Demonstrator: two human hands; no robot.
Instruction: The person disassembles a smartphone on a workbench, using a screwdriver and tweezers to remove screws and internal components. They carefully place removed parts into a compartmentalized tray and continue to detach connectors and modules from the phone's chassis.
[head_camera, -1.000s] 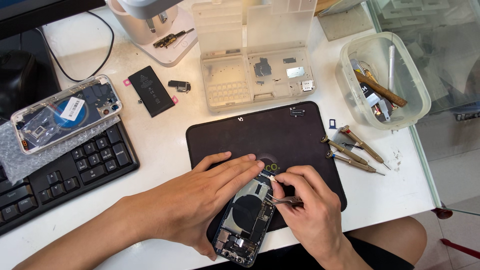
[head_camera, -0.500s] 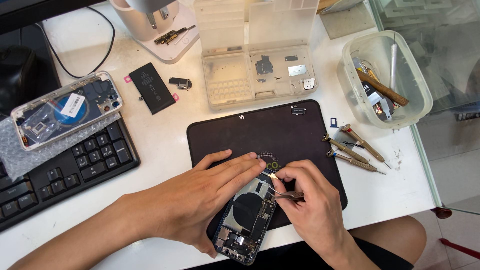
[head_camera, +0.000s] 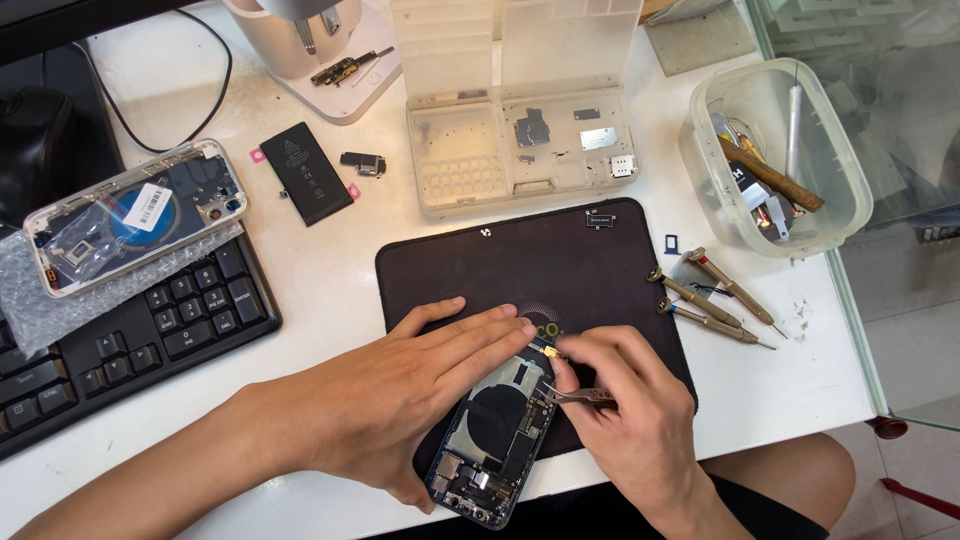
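Note:
An opened phone body (head_camera: 492, 440) lies at an angle on the black work mat (head_camera: 520, 260) near the table's front edge, with its inner parts facing up. My left hand (head_camera: 400, 400) rests flat across the phone's left side, fingers pointing right and holding it down. My right hand (head_camera: 630, 420) pinches thin metal tweezers (head_camera: 575, 395). The tweezer tips touch a small gold-coloured part (head_camera: 551, 352) at the phone's upper corner, just beside my left fingertips.
A clear parts organizer (head_camera: 520, 150) stands behind the mat. Right of the mat lie three screwdrivers (head_camera: 710, 300) and a plastic tub of tools (head_camera: 770, 160). A loose battery (head_camera: 305, 172), a second phone housing (head_camera: 135, 215) on bubble wrap, and a black keyboard (head_camera: 130, 340) fill the left.
My right hand has shifted slightly up and left, bringing the tweezer tips to the phone's upper corner. My left hand stays on the phone.

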